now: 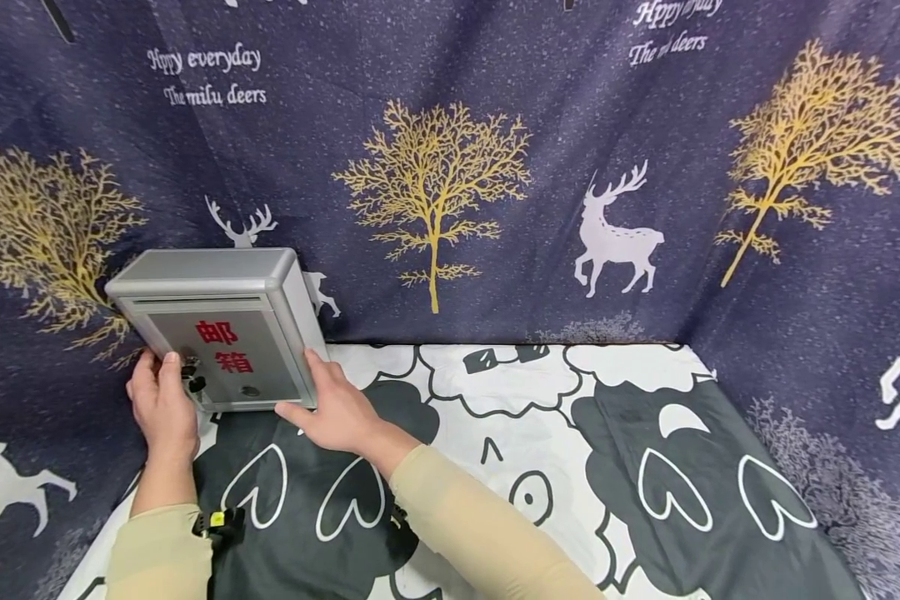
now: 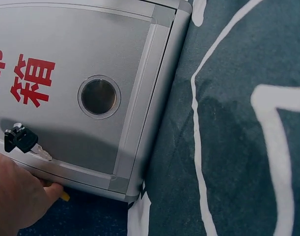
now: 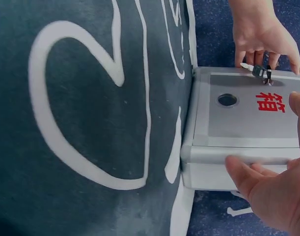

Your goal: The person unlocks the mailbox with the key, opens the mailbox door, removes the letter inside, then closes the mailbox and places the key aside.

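Observation:
A silver metal mailbox point(image 1: 232, 379) with red characters on its front door stands upright at the far left, by the backdrop. My left hand point(image 1: 163, 408) holds its left edge, thumb toward the front and fingers along the side. Close to that thumb, a key with a black head point(image 2: 26, 140) hangs at the door's lock. My right hand point(image 1: 337, 408) is at the lower right corner; its fingers touch the right side, and the thumb points out across the front. A round window point(image 2: 99, 96) sits low in the door. In the right wrist view, both hands flank the mailbox.
A cloth with cartoon sheep point(image 1: 510, 450) covers the table. Behind and along the sides hangs a dark blue backdrop point(image 1: 480, 67) printed with yellow trees and white deer. A black strap device point(image 1: 221, 523) is worn on the left wrist.

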Demonstrator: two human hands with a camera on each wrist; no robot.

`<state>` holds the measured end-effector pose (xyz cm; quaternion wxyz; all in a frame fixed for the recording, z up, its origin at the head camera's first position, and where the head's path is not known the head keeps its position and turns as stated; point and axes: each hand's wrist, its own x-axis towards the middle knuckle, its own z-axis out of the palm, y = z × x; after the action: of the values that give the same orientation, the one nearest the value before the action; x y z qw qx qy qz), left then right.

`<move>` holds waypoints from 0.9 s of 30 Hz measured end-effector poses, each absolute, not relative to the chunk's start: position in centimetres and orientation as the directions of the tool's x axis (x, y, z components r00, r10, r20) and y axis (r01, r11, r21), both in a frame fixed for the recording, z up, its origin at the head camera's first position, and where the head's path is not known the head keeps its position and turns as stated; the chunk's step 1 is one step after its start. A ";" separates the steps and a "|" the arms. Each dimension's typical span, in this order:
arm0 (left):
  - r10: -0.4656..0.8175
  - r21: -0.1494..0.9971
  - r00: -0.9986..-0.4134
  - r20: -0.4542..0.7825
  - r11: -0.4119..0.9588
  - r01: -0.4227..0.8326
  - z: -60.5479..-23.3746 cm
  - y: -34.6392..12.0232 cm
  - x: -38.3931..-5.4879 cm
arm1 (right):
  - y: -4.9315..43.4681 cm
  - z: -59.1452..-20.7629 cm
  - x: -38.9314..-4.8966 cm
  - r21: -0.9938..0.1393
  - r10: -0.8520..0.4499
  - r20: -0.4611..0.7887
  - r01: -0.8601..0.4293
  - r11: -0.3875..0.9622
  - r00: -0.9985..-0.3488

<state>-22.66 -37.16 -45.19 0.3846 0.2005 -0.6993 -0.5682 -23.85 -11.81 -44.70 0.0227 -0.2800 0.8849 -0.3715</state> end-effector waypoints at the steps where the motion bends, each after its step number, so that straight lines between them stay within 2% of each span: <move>1: -0.717 0.950 -0.626 0.307 0.271 0.156 -45.2 -37.1 -22.6 | -11.8 -44.6 -23.9 -0.673 -0.513 0.168 -0.479 0.564 -0.842; 14: -0.683 0.950 -0.664 0.305 0.269 0.160 -44.9 -37.7 -22.4 | -12.3 -43.9 -24.4 -0.691 -0.517 0.200 -0.494 0.528 -0.832; 19: -0.678 0.960 -0.682 0.275 0.155 0.233 -44.7 -38.0 -22.7 | -12.5 -43.6 -24.6 -0.690 -0.486 0.240 -0.500 0.524 -0.840; 23: -0.696 0.970 -0.682 0.226 0.095 0.225 -44.6 -38.2 -22.7 | -12.7 -43.2 -24.8 -0.648 -0.441 0.308 -0.525 0.551 -0.843; 27: -0.718 0.979 -0.672 0.180 0.064 0.194 -44.7 -38.8 -22.6 | -13.1 -42.9 -25.3 -0.541 -0.417 0.388 -0.569 0.619 -0.822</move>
<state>-22.58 -38.79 -44.71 0.3493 0.2050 -0.6402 -0.6528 -25.28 -13.07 -42.91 -0.1125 -0.2764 0.8925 -0.3381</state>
